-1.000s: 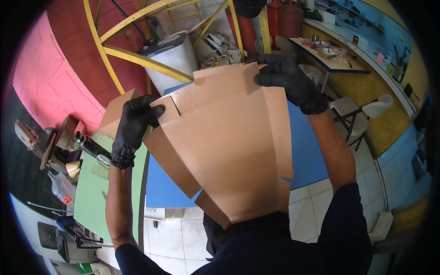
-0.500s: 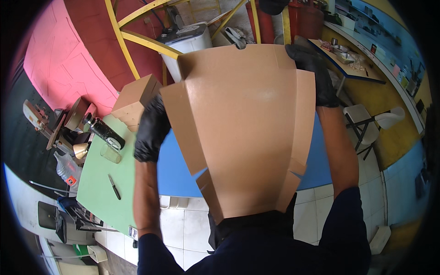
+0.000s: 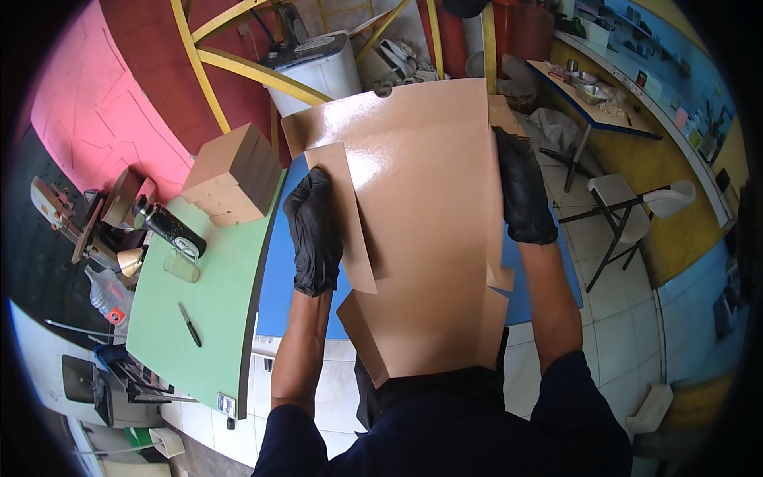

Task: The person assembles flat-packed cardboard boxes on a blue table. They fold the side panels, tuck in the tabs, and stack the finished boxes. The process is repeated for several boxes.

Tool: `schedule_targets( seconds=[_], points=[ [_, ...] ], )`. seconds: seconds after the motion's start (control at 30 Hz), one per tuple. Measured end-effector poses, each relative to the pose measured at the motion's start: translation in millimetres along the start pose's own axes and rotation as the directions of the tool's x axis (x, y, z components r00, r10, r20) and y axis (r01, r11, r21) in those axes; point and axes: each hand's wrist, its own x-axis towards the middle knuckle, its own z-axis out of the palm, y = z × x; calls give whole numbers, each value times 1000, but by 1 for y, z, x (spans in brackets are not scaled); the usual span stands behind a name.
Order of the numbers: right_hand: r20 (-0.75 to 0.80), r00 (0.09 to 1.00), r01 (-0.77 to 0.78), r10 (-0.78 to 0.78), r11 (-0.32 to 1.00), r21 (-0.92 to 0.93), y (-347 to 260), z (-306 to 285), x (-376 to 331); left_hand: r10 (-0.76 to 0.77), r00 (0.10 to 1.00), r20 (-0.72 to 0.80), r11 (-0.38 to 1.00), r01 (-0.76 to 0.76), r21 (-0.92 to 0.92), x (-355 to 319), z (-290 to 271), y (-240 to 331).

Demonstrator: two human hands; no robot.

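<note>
A flat brown cardboard box blank [image 3: 421, 215] with notched side flaps stands tilted in front of me, its near end against my body. My left hand [image 3: 314, 230], in a black glove, has its fingers curled on the left side flap [image 3: 350, 207], which is folded inward over the main panel. Along the right edge, my black-gloved right hand [image 3: 523, 187] grips the blank at its right side flap; some of its fingers are hidden behind the edge. A blue table [image 3: 280, 278] lies beneath the blank.
On the green table [image 3: 214, 334] at left are folded brown boxes [image 3: 230, 175], a black bottle [image 3: 171, 226], a glass mug [image 3: 182, 265] and a knife [image 3: 190, 324]. More flat cardboard [image 3: 502, 115] lies beyond my right hand. A folding chair [image 3: 624, 211] stands at right.
My left hand has moved right and folded the left side flap inward. My right hand has slid from the far corner down the right edge, and the right flap is now raised.
</note>
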Motion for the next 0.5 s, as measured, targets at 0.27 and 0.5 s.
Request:
schedule_targets(
  seconds=[0.27, 0.5],
  points=[
    [-85, 995, 58, -60, 998, -25, 3, 10, -2, 142, 989, 37, 990, -142, -15, -2, -8, 9],
    [-81, 995, 55, -62, 995, -79, 12, 7, -15, 59, 981, 185, 977, -18, -213, -10, -18, 4]
  ],
)
